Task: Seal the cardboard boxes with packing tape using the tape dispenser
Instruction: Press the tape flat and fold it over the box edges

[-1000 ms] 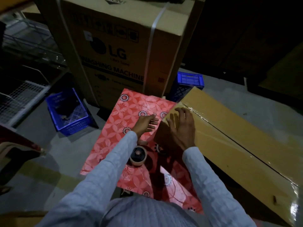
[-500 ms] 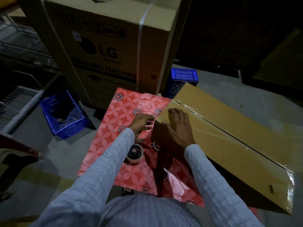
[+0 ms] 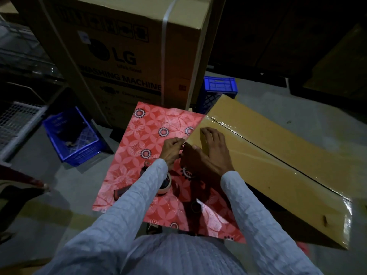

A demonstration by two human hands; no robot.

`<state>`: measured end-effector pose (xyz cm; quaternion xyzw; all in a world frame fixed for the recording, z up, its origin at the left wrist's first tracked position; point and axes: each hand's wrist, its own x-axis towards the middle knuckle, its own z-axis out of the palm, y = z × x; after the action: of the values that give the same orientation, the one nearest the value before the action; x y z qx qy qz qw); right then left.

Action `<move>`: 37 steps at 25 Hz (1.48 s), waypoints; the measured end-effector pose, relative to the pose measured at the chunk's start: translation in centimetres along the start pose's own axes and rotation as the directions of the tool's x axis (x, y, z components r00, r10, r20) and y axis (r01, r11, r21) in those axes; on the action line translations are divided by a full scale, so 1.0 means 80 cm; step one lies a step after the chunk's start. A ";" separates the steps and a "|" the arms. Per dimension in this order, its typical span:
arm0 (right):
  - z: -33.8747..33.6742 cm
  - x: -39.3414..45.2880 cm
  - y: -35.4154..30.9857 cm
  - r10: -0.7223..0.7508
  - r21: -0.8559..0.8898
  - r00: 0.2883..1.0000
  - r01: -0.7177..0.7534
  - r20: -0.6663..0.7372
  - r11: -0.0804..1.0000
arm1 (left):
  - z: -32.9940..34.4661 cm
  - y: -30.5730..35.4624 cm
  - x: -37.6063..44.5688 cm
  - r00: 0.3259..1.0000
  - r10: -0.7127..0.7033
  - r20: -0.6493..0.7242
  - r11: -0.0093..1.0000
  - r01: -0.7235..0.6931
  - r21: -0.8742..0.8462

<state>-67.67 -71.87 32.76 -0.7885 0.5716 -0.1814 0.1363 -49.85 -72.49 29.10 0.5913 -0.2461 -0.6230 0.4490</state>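
Observation:
A long flat cardboard box [image 3: 278,155] lies slanted at the right, with glossy clear tape along its top seam and over its near end. My right hand [image 3: 210,153] rests flat on the box's left end, fingers spread, holding nothing. Fingers curled, my left hand [image 3: 171,149] pinches at the box's left edge; what sits between the fingertips is too small to tell. A roll of packing tape [image 3: 165,185] sits on the red flower-patterned surface [image 3: 143,132], partly hidden under my left forearm. A dark handle-like piece [image 3: 119,192] lies beside the roll.
A tall LG washing-machine carton [image 3: 129,56] stands right behind the red surface. One blue plastic crate [image 3: 73,137] sits on the floor at the left, another [image 3: 219,86] behind the flat box. A white wire rack [image 3: 17,120] is at the far left.
My left hand went from lying open on the red surface to curling its fingers at the box's left edge. The right hand stayed flat on the box. The view shifted slightly.

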 end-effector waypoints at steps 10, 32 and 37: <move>-0.001 -0.002 -0.012 -0.014 -0.097 1.000 0.014 0.002 0.995 | -0.009 0.021 0.003 0.952 -0.298 0.073 0.954 0.299 0.000; -0.015 -0.012 -0.005 0.031 -0.011 0.999 -0.030 0.024 0.999 | 0.046 0.076 0.037 0.979 -0.131 0.155 0.964 0.090 0.249; -0.013 -0.013 -0.006 0.028 -0.018 0.999 -0.028 0.026 0.999 | 0.051 0.087 0.039 0.985 -0.118 0.128 0.959 0.080 0.272</move>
<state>-68.02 -70.71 33.77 -0.7839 0.5824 -0.1642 0.1392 -51.53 -79.41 34.06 0.6116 -0.3289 -0.6468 0.3153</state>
